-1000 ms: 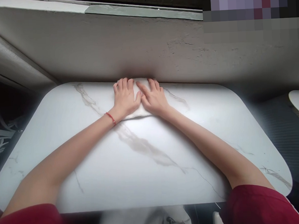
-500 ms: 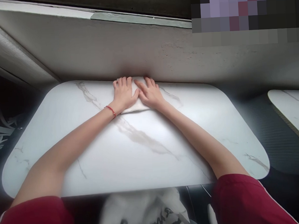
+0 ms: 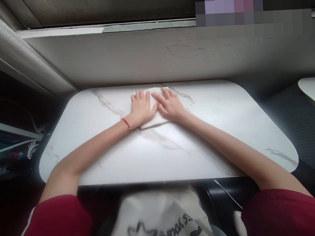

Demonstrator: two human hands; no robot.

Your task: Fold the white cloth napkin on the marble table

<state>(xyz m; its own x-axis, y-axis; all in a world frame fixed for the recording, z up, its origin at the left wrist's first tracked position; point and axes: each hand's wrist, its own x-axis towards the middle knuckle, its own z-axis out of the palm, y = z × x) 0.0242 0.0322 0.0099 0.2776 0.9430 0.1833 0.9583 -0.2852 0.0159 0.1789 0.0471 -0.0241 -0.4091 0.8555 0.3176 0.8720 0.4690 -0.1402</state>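
A folded white cloth (image 3: 156, 122) lies on the white marbled tabletop (image 3: 109, 162), near its far edge. My left hand (image 3: 141, 107) is pressed palm down on the cloth's left part, fingers stretched out and pointing away from me. On its right part rests my right hand (image 3: 171, 105), also flat, with the fingers spread. The two thumbs nearly meet over the middle. Both palms hide much of the cloth, whose near edge and a strip between the hands show.
A pale wall (image 3: 133, 56) with a ledge stands right behind the table. A second table (image 3: 314, 90) is at the right. White cables (image 3: 32, 149) hang by the left edge. Below the near edge are a white printed bag or cloth (image 3: 162, 216) and a thin white cable (image 3: 227, 193).
Both hands and the cloth have slid a little back from the far table edge, towards me. The camera view has also turned and shifted.
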